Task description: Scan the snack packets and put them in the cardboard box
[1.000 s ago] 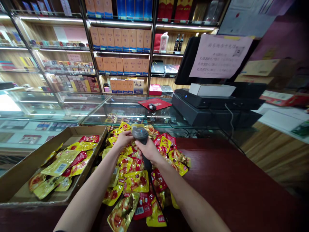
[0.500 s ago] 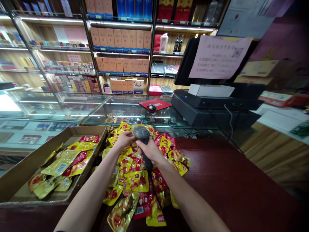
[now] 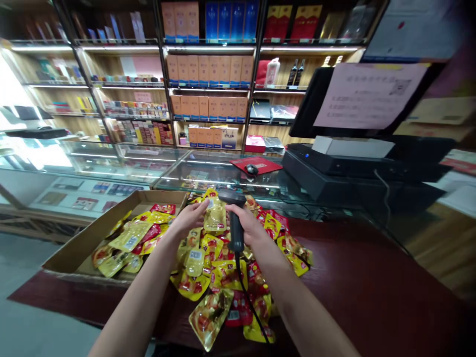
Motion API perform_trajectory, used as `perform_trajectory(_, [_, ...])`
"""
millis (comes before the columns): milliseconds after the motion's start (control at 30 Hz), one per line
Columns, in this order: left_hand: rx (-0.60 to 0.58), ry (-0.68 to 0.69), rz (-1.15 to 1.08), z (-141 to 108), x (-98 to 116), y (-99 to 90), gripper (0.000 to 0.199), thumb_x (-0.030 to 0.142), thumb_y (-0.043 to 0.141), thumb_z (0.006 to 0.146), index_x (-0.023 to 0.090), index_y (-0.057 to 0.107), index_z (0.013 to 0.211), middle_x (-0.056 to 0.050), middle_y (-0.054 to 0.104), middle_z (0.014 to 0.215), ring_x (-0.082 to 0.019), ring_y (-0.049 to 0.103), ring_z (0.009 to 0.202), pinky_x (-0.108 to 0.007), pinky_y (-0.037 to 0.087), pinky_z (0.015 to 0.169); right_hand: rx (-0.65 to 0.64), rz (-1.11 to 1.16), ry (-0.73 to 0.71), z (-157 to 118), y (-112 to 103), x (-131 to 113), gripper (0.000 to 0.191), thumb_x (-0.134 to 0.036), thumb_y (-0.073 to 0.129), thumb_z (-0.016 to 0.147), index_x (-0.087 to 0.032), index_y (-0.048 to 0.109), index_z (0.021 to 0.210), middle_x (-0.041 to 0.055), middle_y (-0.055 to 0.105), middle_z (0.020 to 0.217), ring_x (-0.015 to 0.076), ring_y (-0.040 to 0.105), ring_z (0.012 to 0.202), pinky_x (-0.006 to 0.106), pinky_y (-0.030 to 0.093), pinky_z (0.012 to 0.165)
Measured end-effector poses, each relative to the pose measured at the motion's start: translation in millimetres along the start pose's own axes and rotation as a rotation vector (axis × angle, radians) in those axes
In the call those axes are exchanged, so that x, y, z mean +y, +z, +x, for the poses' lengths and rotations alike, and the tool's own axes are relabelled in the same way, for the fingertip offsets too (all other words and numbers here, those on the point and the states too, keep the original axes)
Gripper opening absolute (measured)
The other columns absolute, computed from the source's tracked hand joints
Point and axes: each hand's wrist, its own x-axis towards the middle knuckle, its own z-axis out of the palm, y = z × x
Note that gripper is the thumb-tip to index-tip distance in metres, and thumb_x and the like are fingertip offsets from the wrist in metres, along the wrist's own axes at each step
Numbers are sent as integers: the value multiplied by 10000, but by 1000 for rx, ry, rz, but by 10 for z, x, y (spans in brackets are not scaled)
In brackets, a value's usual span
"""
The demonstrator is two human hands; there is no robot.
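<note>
My right hand [image 3: 245, 220] grips a black handheld barcode scanner [image 3: 236, 228] by its handle, head up, its cable trailing down over the packets. To its left, my left hand [image 3: 189, 218] pinches the left edge of a yellow snack packet [image 3: 215, 217] that stands beside the scanner, pale printed back towards me. Under both hands lies a heap of shiny yellow and red snack packets [image 3: 228, 274]. At the near end of the heap is a gold packet [image 3: 211, 317].
Left of the heap, an open cardboard box [image 3: 70, 243] holds several packets. Everything rests on a dark red table [image 3: 345, 287]. Behind stand a glass counter [image 3: 208, 166] with a mouse [image 3: 252, 170], a black register [image 3: 316, 173] and stocked shelves.
The view has turned left, so the scene sits further right. The scanner has become more upright, and the yellow packet, partly hidden behind it before, now shows between my hands.
</note>
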Motion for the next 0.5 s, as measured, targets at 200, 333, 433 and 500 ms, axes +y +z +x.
perform_trajectory(200, [93, 26, -45, -417, 167, -711, 681, 683, 547, 733, 134, 637, 1126, -131, 686, 971, -173, 645, 759, -252, 497, 634, -169, -57, 17, 49, 695, 168, 174, -258, 695, 625, -162, 562, 684, -50, 498, 479, 80, 456, 421, 207, 380, 427])
perform_trajectory(333, [247, 14, -40, -647, 257, -1213, 692, 686, 550, 731, 143, 616, 1154, -134, 671, 1057, -150, 638, 731, -230, 499, 589, -278, -106, -4, 67, 1210, 292, 195, -276, 699, 627, -168, 553, 697, -70, 458, 456, 71, 406, 400, 201, 330, 399])
perform_trajectory(433, [380, 21, -37, -779, 299, -1521, 730, 692, 565, 715, 111, 600, 1156, -168, 660, 1090, -162, 648, 740, -232, 502, 575, -338, -137, 16, 74, 1563, 363, 191, -286, 689, 637, -167, 548, 685, -69, 446, 438, 73, 394, 390, 205, 310, 388])
perform_trajectory(500, [459, 29, -22, -840, 294, -1679, 758, 701, 568, 703, 99, 590, 1163, -192, 646, 1129, -196, 662, 800, -248, 511, 597, -376, -155, 31, 89, 1750, 417, 205, -289, 701, 627, -167, 542, 669, -66, 446, 430, 76, 395, 389, 207, 307, 386])
